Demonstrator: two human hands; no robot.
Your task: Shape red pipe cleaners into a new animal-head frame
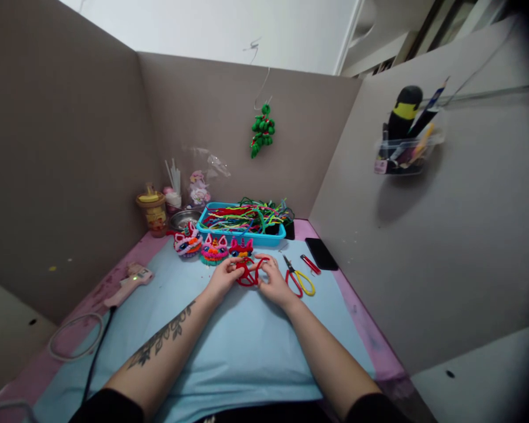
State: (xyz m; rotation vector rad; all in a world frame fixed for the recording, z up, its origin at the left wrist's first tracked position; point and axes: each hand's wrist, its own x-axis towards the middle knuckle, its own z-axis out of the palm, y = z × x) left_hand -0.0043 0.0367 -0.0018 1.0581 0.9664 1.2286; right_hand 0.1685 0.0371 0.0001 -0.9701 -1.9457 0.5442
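My left hand [223, 278] and my right hand [274, 279] rest on a light blue mat [242, 341] and together pinch a bent red pipe cleaner shape [248, 272] between them. Just beyond the hands stand three fuzzy colourful pipe cleaner figures [212, 247] in a row. Scissors with red and yellow handles [300, 279] lie right of my right hand, apart from it.
A blue tray [240, 224] of loose pipe cleaners sits at the back. A pink glue gun [130, 281] with a cord lies at left, a black phone [321, 253] at right. Grey partition walls enclose the desk; a green figure [261, 132] hangs on the back wall.
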